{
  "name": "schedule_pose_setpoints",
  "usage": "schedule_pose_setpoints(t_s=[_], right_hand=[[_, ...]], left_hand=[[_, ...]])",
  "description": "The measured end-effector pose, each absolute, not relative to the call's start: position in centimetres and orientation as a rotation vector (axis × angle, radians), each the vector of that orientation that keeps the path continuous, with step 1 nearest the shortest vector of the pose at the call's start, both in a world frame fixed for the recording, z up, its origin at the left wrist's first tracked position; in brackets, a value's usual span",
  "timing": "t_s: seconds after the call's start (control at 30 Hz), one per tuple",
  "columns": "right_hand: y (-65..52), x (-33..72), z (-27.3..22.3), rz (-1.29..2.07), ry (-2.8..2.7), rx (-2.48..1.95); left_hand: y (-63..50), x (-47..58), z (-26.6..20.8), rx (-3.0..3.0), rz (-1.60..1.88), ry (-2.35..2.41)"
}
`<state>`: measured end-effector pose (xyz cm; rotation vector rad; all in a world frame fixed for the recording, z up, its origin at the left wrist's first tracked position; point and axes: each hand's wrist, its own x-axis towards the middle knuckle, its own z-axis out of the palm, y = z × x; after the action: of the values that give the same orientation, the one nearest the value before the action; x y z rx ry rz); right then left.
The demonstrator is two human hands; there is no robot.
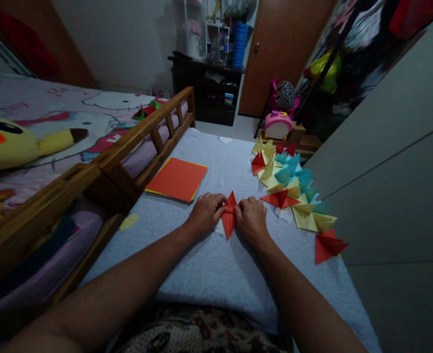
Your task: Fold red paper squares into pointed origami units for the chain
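A: Hands?

B: Left hand [206, 212] and right hand [252, 217] meet at mid-mattress, fingers curled and pressed onto a folded red paper piece [229, 215]. It lies flat on the pale blue mattress [209, 264], pinched from both sides, points sticking out above and below the knuckles.

A: Around it?

B: Stack of square sheets [177, 179], red on top, just left beyond the hands. Row of finished folded pieces [293, 191], yellow, teal, red, along the right edge by the grey wardrobe [396, 186]. Wooden bed rail [128, 147] on the left.
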<state>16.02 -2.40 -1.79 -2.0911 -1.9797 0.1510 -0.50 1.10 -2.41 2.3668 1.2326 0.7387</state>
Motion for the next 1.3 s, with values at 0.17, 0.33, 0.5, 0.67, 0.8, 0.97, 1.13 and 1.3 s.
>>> schedule_pose_setpoints(t_s=[0.17, 0.33, 0.5, 0.67, 0.8, 0.97, 1.13, 1.3], right_hand=[[-2.4, 15.8, -2.0, 0.123, -1.947, -2.12], [-2.5, 15.8, -2.1, 0.087, -1.906, -2.057], [-2.4, 16.0, -2.0, 0.109, -2.09, -1.909], [-2.5, 16.4, -2.3, 0.19, -2.097, -1.817], [-2.5, 16.5, -2.4, 0.229, -2.03, -1.808], [-2.4, 16.1, -2.3, 0.197, -2.026, -1.897], [-2.3, 15.8, -2.4, 0.079, -2.03, -1.974], [-2.3, 16.1, -2.6, 0.018, -2.037, -1.968]], left_hand=[[1.2, -0.5, -2.7, 2.486, 0.689, 1.245], [1.0, -0.4, -2.3, 2.603, 0.586, 1.305], [0.8, -0.4, -2.0, 2.723, 0.587, 1.295], [-0.2, -0.7, -2.1, 2.853, 0.602, 1.096], [-1.1, -0.6, -2.0, 2.886, 0.495, 1.064], [-1.8, -0.4, -1.8, 2.874, 0.407, 1.153], [-2.2, -0.2, -1.7, 2.905, 0.369, 1.178], [-2.6, 0.1, -1.8, 2.946, 0.359, 1.183]])
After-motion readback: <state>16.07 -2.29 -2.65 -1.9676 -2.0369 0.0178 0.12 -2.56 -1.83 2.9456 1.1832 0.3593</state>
